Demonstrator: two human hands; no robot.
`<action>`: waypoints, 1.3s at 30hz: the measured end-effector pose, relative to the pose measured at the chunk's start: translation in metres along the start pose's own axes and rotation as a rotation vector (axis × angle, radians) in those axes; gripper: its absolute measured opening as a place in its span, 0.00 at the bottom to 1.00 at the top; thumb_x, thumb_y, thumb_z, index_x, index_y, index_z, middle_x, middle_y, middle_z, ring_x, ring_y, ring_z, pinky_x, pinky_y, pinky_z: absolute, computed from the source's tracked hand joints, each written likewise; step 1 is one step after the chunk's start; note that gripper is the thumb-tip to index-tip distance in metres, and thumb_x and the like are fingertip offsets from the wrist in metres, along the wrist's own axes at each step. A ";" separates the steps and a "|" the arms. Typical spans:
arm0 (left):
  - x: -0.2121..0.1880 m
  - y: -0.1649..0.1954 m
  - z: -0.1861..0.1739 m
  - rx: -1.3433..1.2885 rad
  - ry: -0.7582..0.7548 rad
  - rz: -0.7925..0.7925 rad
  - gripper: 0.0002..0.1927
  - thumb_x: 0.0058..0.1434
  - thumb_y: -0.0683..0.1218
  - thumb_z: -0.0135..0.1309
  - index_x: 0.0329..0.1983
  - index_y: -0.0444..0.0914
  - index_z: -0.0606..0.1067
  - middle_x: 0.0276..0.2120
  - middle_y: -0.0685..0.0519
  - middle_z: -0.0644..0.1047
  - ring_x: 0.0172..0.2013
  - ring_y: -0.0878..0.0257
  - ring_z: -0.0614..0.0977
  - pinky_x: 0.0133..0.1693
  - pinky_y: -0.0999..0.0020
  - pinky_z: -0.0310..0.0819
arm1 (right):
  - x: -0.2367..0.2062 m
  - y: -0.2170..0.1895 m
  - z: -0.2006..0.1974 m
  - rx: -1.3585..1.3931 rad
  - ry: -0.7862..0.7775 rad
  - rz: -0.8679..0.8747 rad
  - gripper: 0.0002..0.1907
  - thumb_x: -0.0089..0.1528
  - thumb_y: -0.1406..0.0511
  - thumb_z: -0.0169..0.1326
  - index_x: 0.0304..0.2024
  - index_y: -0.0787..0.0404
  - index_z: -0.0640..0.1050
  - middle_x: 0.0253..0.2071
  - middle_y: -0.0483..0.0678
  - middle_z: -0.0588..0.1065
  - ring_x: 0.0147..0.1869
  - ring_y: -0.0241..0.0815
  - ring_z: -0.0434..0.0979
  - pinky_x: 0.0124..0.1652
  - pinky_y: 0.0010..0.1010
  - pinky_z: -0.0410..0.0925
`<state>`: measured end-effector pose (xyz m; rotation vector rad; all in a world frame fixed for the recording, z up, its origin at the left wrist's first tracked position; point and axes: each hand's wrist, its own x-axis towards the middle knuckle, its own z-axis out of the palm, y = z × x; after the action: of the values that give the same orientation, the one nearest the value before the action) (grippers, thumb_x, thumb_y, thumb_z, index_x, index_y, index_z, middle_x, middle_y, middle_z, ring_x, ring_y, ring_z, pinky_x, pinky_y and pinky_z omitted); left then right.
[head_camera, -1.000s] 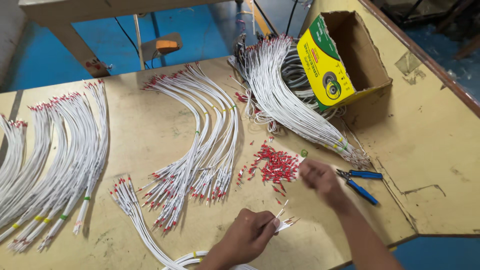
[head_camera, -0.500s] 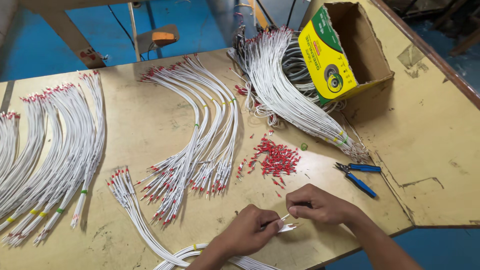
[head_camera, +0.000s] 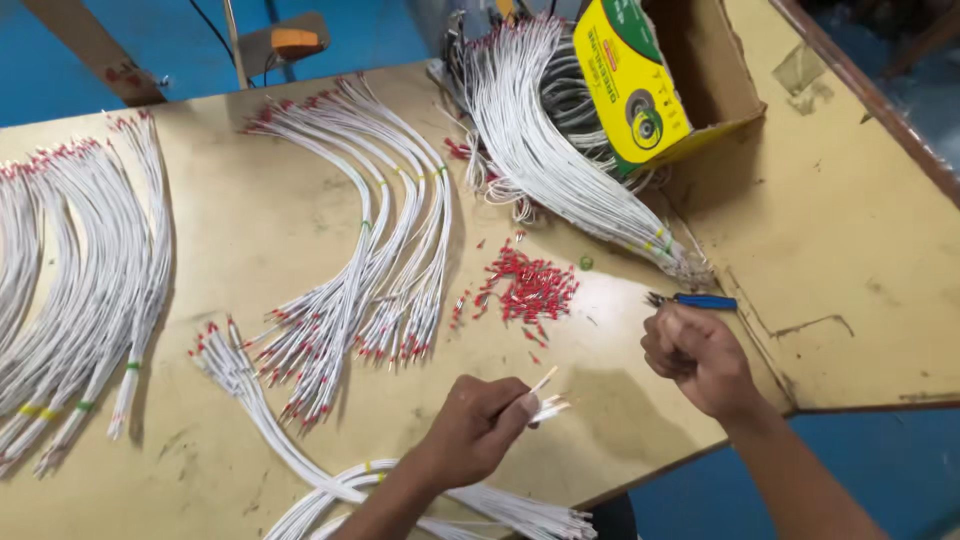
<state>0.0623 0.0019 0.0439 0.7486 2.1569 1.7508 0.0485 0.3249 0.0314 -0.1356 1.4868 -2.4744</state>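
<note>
Near the front edge of the tan table (head_camera: 250, 230), the left hand (head_camera: 478, 428) pinches a small bunch of white wire ends (head_camera: 548, 402) between thumb and fingers, the bare tips poking out to the right and slightly upward. These wires trail back under the wrist into a bundle of white wires (head_camera: 480, 505) that curls along the table's near edge. Well apart to the right, the right hand (head_camera: 695, 355) is curled into a loose fist above the table — whether anything small sits inside it cannot be told. Just behind that fist lie blue-handled pliers (head_camera: 700, 300), apart from the knuckles.

Between the 2 hands and a little farther back sits a scattered heap of small red terminals (head_camera: 530, 288) (a single green bit lies just beside it). Left of the heap fans a group of white wires with red-tipped ends (head_camera: 370, 290), tied with green and yellow bands. Another large sheaf of wires (head_camera: 80, 280) lies along the left side. At the back, a thick bundle of untipped wires (head_camera: 540, 150) spills beside an open cardboard box (head_camera: 720, 70) with a yellow and green flap.
</note>
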 end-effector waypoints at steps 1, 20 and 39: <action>0.004 -0.013 0.002 -0.011 0.026 -0.008 0.15 0.69 0.47 0.51 0.28 0.35 0.78 0.12 0.49 0.67 0.13 0.62 0.67 0.20 0.63 0.60 | 0.011 -0.003 -0.007 0.008 0.012 -0.039 0.19 0.69 0.59 0.50 0.27 0.63 0.67 0.23 0.41 0.58 0.21 0.31 0.53 0.22 0.26 0.50; 0.009 -0.041 -0.003 -0.194 0.148 -0.152 0.12 0.68 0.47 0.52 0.43 0.32 0.79 0.15 0.59 0.67 0.17 0.73 0.65 0.21 0.71 0.58 | 0.159 -0.156 0.043 -1.943 0.419 -0.891 0.33 0.60 0.70 0.58 0.69 0.66 0.70 0.73 0.71 0.57 0.67 0.70 0.63 0.55 0.49 0.64; 0.010 -0.038 -0.007 -0.272 0.058 -0.134 0.12 0.74 0.46 0.45 0.38 0.34 0.73 0.22 0.58 0.65 0.25 0.70 0.62 0.27 0.69 0.58 | 0.066 0.073 0.079 -0.212 -0.150 0.110 0.09 0.63 0.65 0.61 0.39 0.65 0.77 0.31 0.46 0.77 0.29 0.31 0.74 0.25 0.21 0.65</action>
<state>0.0423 -0.0038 0.0104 0.4801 1.8993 1.9606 0.0131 0.2077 0.0015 -0.2650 1.6403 -2.1670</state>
